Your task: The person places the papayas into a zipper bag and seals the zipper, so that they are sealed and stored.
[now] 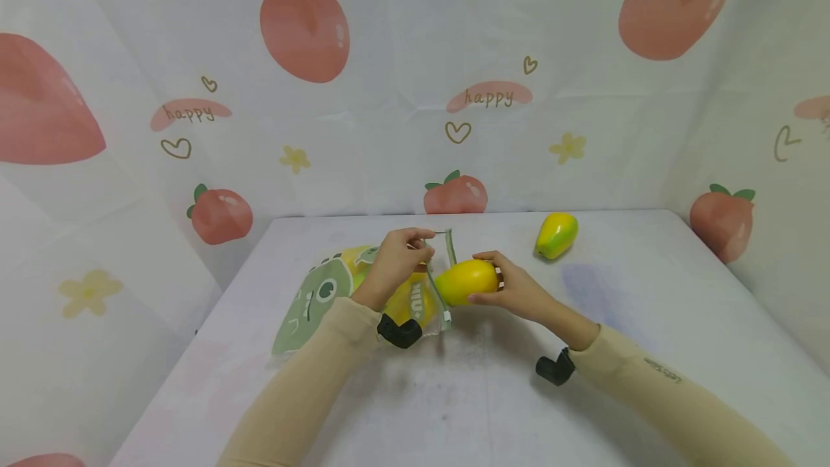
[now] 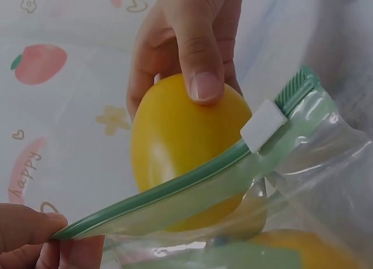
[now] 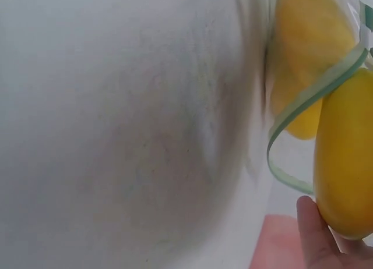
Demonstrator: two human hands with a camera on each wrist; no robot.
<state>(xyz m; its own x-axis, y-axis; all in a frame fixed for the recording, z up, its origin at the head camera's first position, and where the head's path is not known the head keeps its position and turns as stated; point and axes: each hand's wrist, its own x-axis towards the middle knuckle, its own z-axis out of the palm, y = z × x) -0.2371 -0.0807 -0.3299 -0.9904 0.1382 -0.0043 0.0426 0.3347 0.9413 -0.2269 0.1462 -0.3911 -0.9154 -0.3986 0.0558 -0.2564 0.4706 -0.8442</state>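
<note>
A clear zip bag [image 1: 315, 308] with a green cartoon print lies on the table, holding several yellow fruits [image 3: 312, 33]. My left hand [image 1: 400, 259] pinches the green zip edge [image 2: 169, 190] of its mouth, which gapes toward the right. A white slider [image 2: 264, 126] sits on that edge. With thumb and fingers around its blunt end, my right hand [image 1: 519, 290] grips a yellow papaya [image 1: 468, 282]. The papaya's greenish narrow end is at the bag's mouth, and in the left wrist view its lower part shows behind the clear plastic.
Another yellow-green papaya [image 1: 556, 236] lies at the back right of the white table [image 1: 454, 402]. A printed fabric backdrop [image 1: 402, 34] rises behind the table and along its sides. Dark wrist cameras [image 1: 400, 331] are worn at both cuffs.
</note>
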